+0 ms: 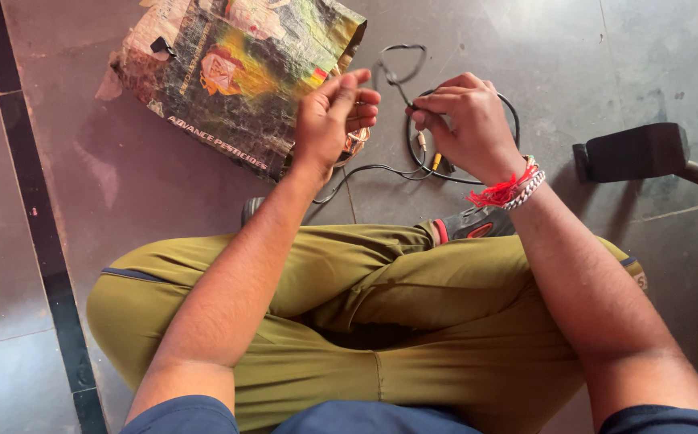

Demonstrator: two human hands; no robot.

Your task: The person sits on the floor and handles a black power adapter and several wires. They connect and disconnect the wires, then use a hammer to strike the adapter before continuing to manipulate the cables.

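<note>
Grey stone floor [164, 193] fills the view, crossed by a dark strip along its left side. On it sits a person cross-legged in olive trousers [381, 321]. Beyond the knees lies a crumpled printed sack [228, 72], the biggest loose thing. Right of the sack, a black hammer head [634, 151] rests on the floor. Between sack and hammer, a thin black cable [401, 76] loops over the floor, with small yellow plugs showing. The right hand [465, 120], with a red thread and metal chain at the wrist, pinches the cable. The left hand [329, 120], just beside the sack, is half open, fingers loosely curled around something coppery.
</note>
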